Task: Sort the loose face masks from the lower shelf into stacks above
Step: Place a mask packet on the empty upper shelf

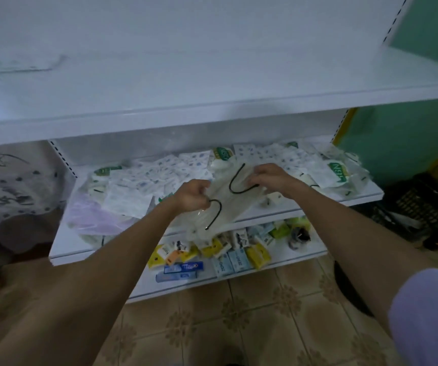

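Note:
Both hands hold a pale face mask with black ear loops [232, 204] in clear wrapping, just above the lower shelf [80, 247]. My left hand [193, 195] grips its left end with curled fingers. My right hand [270, 178] pinches its right end. Behind them a heap of loose packaged masks [160, 175] covers the lower shelf, some white with blue print, some with green labels [338, 171]. The upper shelf [212, 75] spans the view above, with one flat packet [20, 63] at its far left.
A bottom shelf [291, 262] holds small yellow, white and blue boxes and toothpaste cartons [183, 269]. A patterned cloth [9, 186] hangs at the left. A dark crate [418, 204] sits on the floor at the right by a green wall. Tiled floor lies below.

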Available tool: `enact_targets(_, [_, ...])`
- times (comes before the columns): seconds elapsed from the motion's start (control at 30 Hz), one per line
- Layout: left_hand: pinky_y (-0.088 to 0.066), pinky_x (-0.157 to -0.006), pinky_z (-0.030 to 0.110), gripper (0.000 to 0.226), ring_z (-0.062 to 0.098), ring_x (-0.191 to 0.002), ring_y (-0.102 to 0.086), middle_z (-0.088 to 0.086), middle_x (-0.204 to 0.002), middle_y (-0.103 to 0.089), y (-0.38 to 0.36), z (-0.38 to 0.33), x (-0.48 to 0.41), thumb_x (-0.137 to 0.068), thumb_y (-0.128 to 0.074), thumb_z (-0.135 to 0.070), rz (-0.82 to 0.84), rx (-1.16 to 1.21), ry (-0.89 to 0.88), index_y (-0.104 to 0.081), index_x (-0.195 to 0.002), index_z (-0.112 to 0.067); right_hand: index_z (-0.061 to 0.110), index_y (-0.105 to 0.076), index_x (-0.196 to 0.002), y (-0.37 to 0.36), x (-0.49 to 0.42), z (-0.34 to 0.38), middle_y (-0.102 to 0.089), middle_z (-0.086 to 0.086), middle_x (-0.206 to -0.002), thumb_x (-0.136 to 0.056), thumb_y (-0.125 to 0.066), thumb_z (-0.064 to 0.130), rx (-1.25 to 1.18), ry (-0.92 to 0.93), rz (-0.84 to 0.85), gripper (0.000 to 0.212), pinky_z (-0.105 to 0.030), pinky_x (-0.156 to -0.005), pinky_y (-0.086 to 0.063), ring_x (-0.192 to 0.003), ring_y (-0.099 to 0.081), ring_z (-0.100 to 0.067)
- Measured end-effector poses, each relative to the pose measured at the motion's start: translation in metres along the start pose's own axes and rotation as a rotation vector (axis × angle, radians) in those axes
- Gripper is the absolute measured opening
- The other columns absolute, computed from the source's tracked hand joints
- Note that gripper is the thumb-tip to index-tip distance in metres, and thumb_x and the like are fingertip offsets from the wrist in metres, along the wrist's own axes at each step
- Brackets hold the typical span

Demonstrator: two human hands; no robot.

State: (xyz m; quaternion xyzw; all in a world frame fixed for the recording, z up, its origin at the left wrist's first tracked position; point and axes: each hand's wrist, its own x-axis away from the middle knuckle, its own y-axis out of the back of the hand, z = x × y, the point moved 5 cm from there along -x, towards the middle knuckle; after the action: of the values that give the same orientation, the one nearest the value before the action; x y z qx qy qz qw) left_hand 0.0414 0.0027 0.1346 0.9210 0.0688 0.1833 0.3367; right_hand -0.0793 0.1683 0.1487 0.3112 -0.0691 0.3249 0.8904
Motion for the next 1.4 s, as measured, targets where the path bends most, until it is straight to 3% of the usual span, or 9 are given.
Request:
enact_targets(0.07, [-0.037, -0.066, 0.021, 0.029, 0.017, -0.086, -0.051, 0.001, -0.09, -0.053, 0.02, -0.015, 0.017, -0.079, -0.064, -0.005, -0.046, -0.067, -0.053, -0.059, -0.106, -0.016, 0.012, -0.054, -0.1, 0.005, 0.015, 0.018, -0.051, -0.004, -0.092, -0.084, -0.066, 0.011, -0.009, 0.072, -0.001, 0.02, -0.034, -0.074, -0.045, -0.088, -0.051, -0.022])
enact_targets(0.23, [-0.042, -0.061, 0.026, 0.01, 0.019, -0.068, -0.055, 0.0, -0.069, -0.055, 0.066, -0.042, 0.051, -0.078, -0.064, -0.008, -0.211, -0.113, -0.165, -0.06, -0.076, -0.017, 0.01, -0.059, -0.075, 0.027, 0.047, 0.058, -0.053, -0.008, -0.075, -0.079, -0.062, -0.004, -0.141, 0.196, -0.083, 0.015, -0.027, -0.061, -0.039, -0.072, -0.049, -0.02])
enact_targets(0.4, [-0.041, -0.091, 0.03, 0.059, 0.02, -0.105, -0.052, 0.003, -0.113, -0.053, 0.103, -0.035, 0.078, -0.082, -0.069, -0.028, -0.563, 0.15, -0.197, -0.041, -0.132, -0.014, 0.019, -0.04, -0.063, 0.045, 0.069, 0.095, -0.035, -0.001, -0.06, -0.078, -0.06, -0.004, -0.277, 0.277, -0.267, 0.034, -0.018, -0.04, -0.026, -0.052, -0.034, -0.012])
enact_targets(0.6, [-0.044, -0.099, 0.039, 0.078, 0.026, -0.112, -0.055, 0.009, -0.123, -0.055, 0.122, -0.025, 0.085, -0.084, -0.063, -0.045, -0.639, 0.474, -0.135, -0.022, -0.143, -0.014, 0.019, -0.032, -0.057, 0.053, 0.08, 0.133, -0.028, 0.001, -0.057, -0.079, -0.048, -0.003, -0.491, 0.33, -0.366, 0.035, -0.023, -0.043, -0.014, -0.048, -0.024, -0.012])
enact_targets(0.7, [-0.045, -0.096, 0.039, 0.065, 0.027, -0.106, -0.059, 0.008, -0.11, -0.058, 0.128, -0.026, 0.084, -0.085, -0.061, -0.046, -0.677, 0.497, -0.1, -0.035, -0.134, -0.011, 0.019, -0.032, -0.057, 0.051, 0.078, 0.152, -0.028, 0.002, -0.058, -0.078, -0.046, -0.003, -0.499, 0.339, -0.366, 0.034, -0.021, -0.042, -0.012, -0.048, -0.022, -0.011])
enact_targets(0.87, [-0.037, -0.062, 0.022, 0.023, 0.017, -0.076, -0.054, -0.004, -0.074, -0.055, 0.143, -0.042, 0.09, -0.09, -0.057, -0.033, -0.79, 0.318, -0.18, -0.056, -0.085, -0.011, 0.02, -0.029, -0.055, 0.059, 0.068, 0.175, -0.026, 0.002, -0.057, -0.076, -0.046, -0.006, -0.508, 0.372, -0.366, 0.038, -0.026, -0.048, -0.01, -0.05, -0.021, -0.011])
enact_targets(1.03, [-0.031, -0.059, 0.017, 0.009, 0.013, -0.077, -0.053, -0.002, -0.084, -0.059, 0.171, -0.058, 0.087, -0.092, -0.056, -0.024, -0.921, 0.207, -0.289, -0.061, -0.089, -0.017, 0.016, -0.056, -0.095, 0.067, 0.051, 0.187, -0.054, 0.001, -0.082, -0.085, -0.056, -0.002, -0.458, 0.466, -0.377, 0.021, -0.023, -0.068, -0.044, -0.074, -0.051, -0.01])
enact_targets(1.27, [-0.033, -0.072, 0.025, 0.022, 0.024, -0.089, -0.054, 0.01, -0.099, -0.062, 0.2, -0.055, 0.074, -0.097, -0.039, -0.014, -1.027, 0.111, -0.187, -0.06, -0.1, -0.008, 0.012, -0.06, -0.093, 0.064, 0.02, 0.204, -0.059, -0.004, -0.096, -0.082, -0.054, -0.006, -0.238, 0.487, -0.372, 0.021, -0.028, -0.077, -0.043, -0.093, -0.054, -0.02])
enact_targets(1.4, [-0.036, -0.079, 0.031, 0.032, 0.035, -0.109, -0.052, 0.02, -0.119, -0.058, 0.195, -0.048, 0.057, -0.1, -0.034, -0.019, -0.904, -0.044, -0.034, -0.047, -0.123, -0.002, 0.01, -0.046, -0.127, 0.047, 0.0, 0.201, -0.049, -0.005, -0.11, -0.089, -0.052, 0.008, -0.084, 0.424, -0.3, 0.038, -0.024, -0.074, -0.039, -0.095, -0.047, -0.017])
